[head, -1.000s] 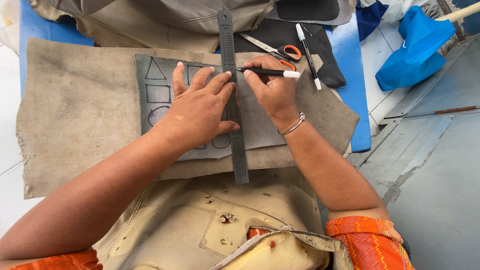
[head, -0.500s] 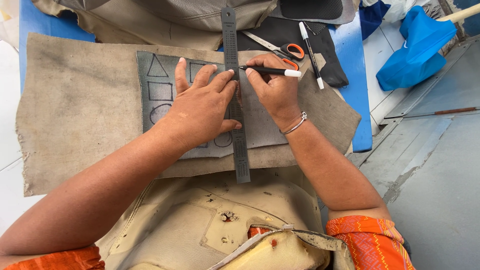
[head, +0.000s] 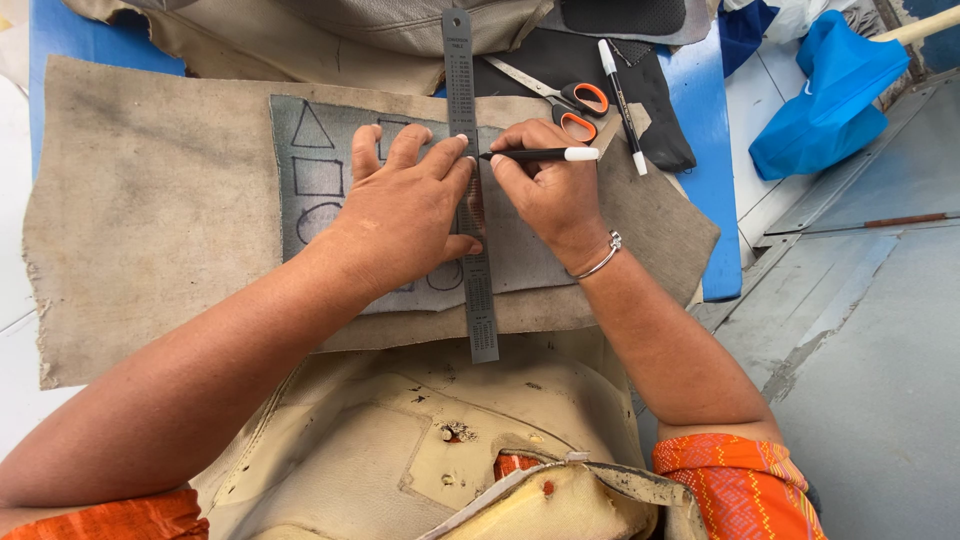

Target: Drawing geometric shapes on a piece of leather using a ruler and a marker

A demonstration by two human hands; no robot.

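The left hand lies flat with fingers spread, pressing a long grey metal ruler onto a grey cloth piece with drawn shapes; the right hand pinches a black pen with a white cap, its tip at the ruler's edge; orange-handled scissors lie just behind.
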